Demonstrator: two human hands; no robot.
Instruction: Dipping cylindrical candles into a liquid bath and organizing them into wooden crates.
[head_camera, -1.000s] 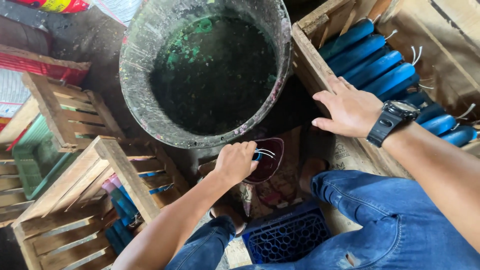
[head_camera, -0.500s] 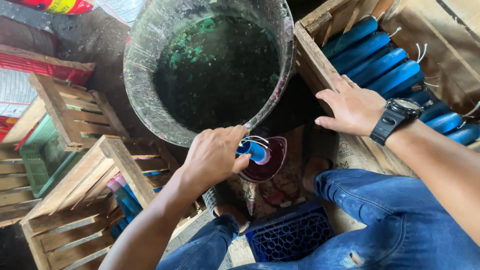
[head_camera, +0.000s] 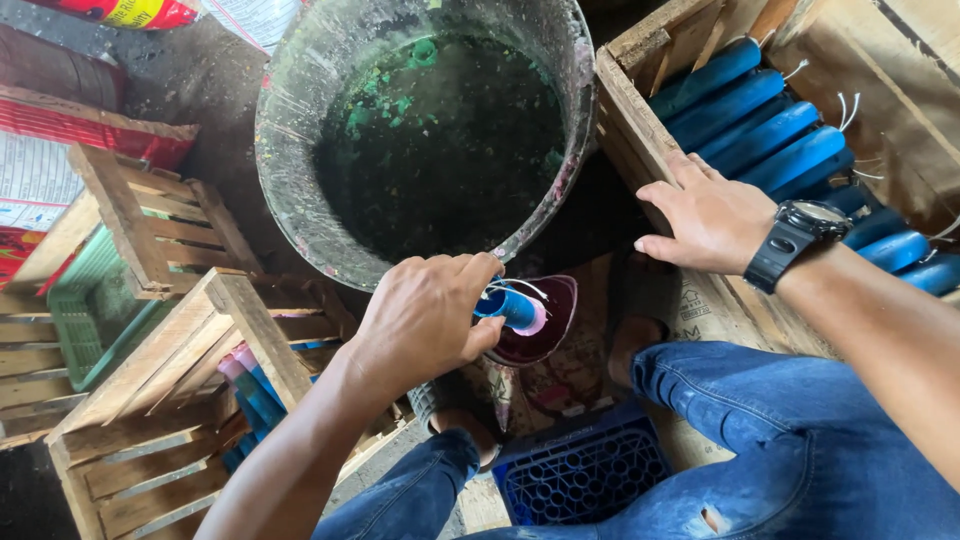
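Blue-waxed and wet-looking, the candle is sitting clamped in the left hand just below the big vat; it could smear or slip. The right hand is resting flat, fingers apart, on the crate. The candle's length is staying hidden.

Red-and-yellow packet at top left; red-edged white printed sheet at left edge.

rough unpainted wooden crates, dull paint-crusted metal bucket, smooth waxy blue candles, matt black plastic watch, worn blue denim jeans, blue plastic crate
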